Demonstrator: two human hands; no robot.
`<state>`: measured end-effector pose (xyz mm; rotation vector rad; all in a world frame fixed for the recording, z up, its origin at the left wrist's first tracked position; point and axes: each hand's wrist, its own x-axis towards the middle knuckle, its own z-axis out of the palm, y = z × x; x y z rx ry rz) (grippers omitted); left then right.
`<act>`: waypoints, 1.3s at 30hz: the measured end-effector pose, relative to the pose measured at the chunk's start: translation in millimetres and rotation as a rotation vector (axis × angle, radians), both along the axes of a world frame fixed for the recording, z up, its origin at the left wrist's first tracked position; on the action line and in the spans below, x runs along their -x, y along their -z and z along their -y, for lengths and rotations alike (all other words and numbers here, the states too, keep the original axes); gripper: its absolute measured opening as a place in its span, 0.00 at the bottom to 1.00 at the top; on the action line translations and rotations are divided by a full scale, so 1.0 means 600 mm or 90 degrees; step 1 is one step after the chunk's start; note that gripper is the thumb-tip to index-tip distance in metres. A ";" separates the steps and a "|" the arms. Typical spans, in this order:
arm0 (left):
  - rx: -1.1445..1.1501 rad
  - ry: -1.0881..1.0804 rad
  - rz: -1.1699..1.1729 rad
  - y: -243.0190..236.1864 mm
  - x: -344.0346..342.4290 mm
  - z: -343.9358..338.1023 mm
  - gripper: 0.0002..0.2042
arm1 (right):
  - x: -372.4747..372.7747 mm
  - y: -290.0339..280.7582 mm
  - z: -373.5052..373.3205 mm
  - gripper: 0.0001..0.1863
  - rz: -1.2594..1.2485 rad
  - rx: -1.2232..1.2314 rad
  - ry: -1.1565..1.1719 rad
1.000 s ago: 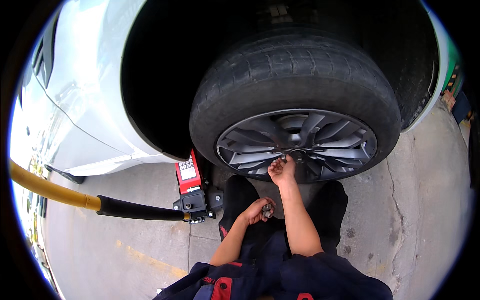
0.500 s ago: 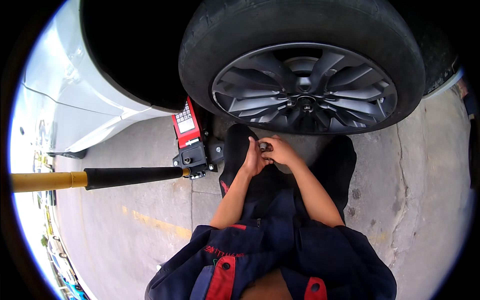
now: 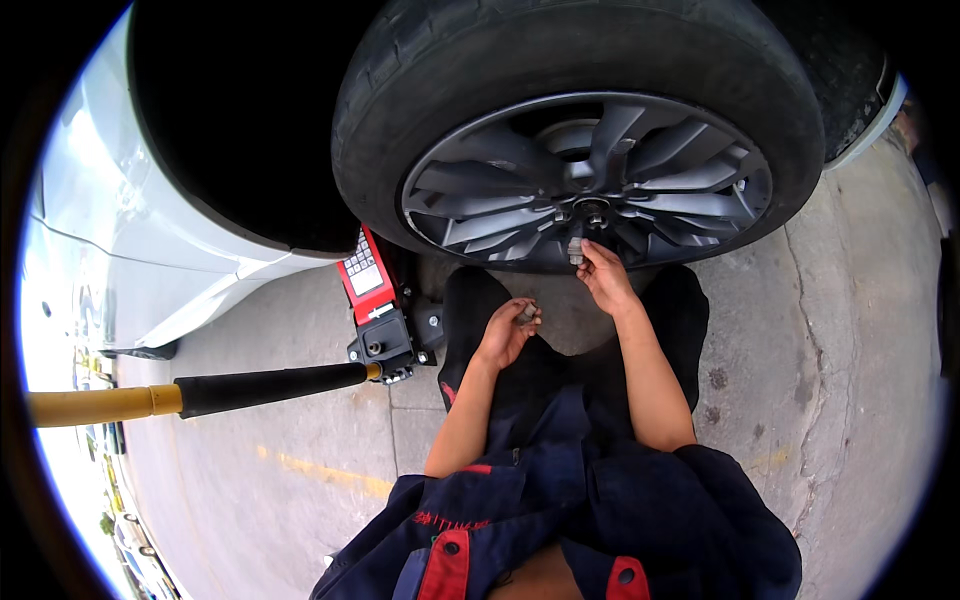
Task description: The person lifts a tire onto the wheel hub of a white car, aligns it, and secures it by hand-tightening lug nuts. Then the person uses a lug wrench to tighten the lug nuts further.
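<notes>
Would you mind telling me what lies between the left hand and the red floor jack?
In the head view, only the person's dark trouser knee lies between the left hand and the red floor jack.

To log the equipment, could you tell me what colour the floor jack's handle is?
Yellow shaft with a black grip, on the jack handle, in the head view.

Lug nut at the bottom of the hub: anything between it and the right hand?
Nothing visible. The right hand is raised to the wheel, fingertips at the lug nut below the hub. The left hand holds a small dark part, clear of that path.
</notes>
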<state>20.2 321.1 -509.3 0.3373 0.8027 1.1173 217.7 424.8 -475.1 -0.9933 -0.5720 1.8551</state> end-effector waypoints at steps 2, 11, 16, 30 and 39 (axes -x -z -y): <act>0.018 0.008 0.040 0.011 0.007 0.001 0.09 | -0.016 -0.026 -0.004 0.16 -0.087 0.062 0.080; 0.012 0.045 -0.028 -0.001 -0.005 0.000 0.12 | -0.055 -0.058 -0.036 0.09 0.142 -0.125 0.136; 0.005 0.069 -0.041 -0.006 -0.006 0.000 0.12 | -0.058 -0.072 -0.032 0.08 0.076 -0.046 0.274; -0.010 0.116 -0.086 -0.011 -0.011 0.005 0.15 | -0.032 -0.058 -0.052 0.10 -0.126 0.001 0.401; -0.009 0.141 -0.113 -0.010 -0.017 0.000 0.16 | -0.048 -0.047 -0.059 0.08 -0.317 0.097 0.361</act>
